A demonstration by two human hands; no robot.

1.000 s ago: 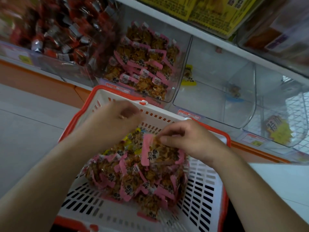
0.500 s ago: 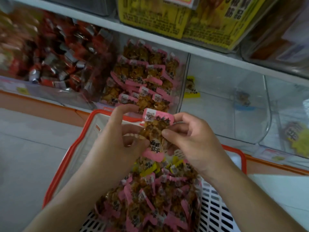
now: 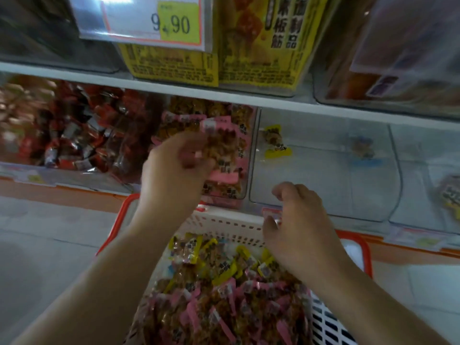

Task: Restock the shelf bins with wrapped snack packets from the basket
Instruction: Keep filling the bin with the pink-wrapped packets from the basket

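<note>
My left hand (image 3: 174, 170) is raised in front of the clear bin of pink-wrapped packets (image 3: 239, 115) and holds a pink-edged snack packet (image 3: 219, 145) at the bin's mouth; the hand is blurred. My right hand (image 3: 298, 225) hovers over the far rim of the white basket with a red rim (image 3: 224, 225), fingers loosely curled, nothing in it. The basket holds a heap of pink-wrapped packets (image 3: 224, 310) with several yellow-wrapped packets (image 3: 224, 267) on the far side.
Left of the pink bin is a bin of red-wrapped snacks (image 3: 72, 135). To the right, a nearly bare clear bin holds one yellow packet (image 3: 275, 141); further right lies a blue one (image 3: 363, 148). Above, a shelf board carries yellow boxes (image 3: 258, 41) and a 9.90 price tag (image 3: 174, 23).
The pink packet passed from both hands to my left hand alone, which rose to the pink bin. My right hand let go and dropped toward the basket rim. My view tilted up.
</note>
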